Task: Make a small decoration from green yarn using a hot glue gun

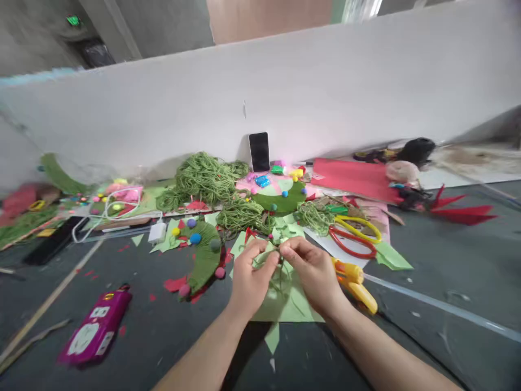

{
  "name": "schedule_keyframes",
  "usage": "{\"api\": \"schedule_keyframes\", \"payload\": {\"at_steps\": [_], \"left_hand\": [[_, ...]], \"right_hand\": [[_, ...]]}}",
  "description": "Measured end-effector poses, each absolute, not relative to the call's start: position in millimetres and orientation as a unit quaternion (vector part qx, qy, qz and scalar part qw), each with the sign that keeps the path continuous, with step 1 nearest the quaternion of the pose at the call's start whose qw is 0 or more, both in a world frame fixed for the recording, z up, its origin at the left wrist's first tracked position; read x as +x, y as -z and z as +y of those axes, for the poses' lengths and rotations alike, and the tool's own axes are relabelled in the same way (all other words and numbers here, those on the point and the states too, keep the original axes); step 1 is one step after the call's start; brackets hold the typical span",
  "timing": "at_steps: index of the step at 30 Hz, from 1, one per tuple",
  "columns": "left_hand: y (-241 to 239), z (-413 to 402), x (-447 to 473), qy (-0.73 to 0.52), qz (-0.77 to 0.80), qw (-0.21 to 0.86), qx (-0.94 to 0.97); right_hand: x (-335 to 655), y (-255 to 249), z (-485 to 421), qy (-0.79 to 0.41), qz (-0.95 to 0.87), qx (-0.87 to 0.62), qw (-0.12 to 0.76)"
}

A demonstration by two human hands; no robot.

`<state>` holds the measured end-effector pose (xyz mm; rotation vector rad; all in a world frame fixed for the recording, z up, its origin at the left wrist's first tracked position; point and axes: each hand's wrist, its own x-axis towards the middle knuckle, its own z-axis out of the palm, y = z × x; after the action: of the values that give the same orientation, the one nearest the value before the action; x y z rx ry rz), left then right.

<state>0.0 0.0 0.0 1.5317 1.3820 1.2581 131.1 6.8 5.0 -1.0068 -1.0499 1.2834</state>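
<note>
My left hand (253,278) and my right hand (312,272) meet over a light green sheet (297,304), each pinched at the fingertips. Between them is thin green yarn (280,278), its strands dangling below the fingers; exact grip points are partly hidden. Left of my hands lies a curved piece wrapped in green yarn (205,260), with coloured pompoms along its edges. Close by my right hand rests a yellow glue gun (356,285). Behind it are scissors with red handles (352,250) and yellow handles (366,225).
Heaped green yarn (203,182) sits near the white partition (325,98), where a phone (259,152) leans upright. Another pompom-trimmed green curve (280,202) lies ahead. A purple packet (97,326) is at left, a white charger (157,232) behind it. Red card (354,176) lies back right.
</note>
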Motion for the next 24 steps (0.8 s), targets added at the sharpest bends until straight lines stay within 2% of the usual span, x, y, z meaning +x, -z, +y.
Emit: {"api": "schedule_keyframes", "payload": {"at_steps": [4,7,13,16,20,24], "left_hand": [[6,0,1,-0.484,0.533,0.384,0.579],[5,2,2,-0.481,0.52,0.447,0.546],[-29,17,-11,-0.528,0.507,0.514,0.446],[-41,23,-21,-0.452,0.503,0.504,0.538],[-29,25,-23,-0.343,0.497,0.493,0.627],[-11,22,-18,-0.381,0.515,0.484,0.596]], "right_hand": [[128,0,8,-0.586,-0.398,-0.426,0.562],[124,6,10,-0.633,-0.338,-0.415,0.559],[120,11,9,-0.684,-0.286,-0.412,0.53],[123,8,9,-0.682,-0.284,-0.407,0.536],[127,7,10,-0.668,-0.311,-0.409,0.539],[127,8,11,-0.659,-0.327,-0.412,0.538]]}}
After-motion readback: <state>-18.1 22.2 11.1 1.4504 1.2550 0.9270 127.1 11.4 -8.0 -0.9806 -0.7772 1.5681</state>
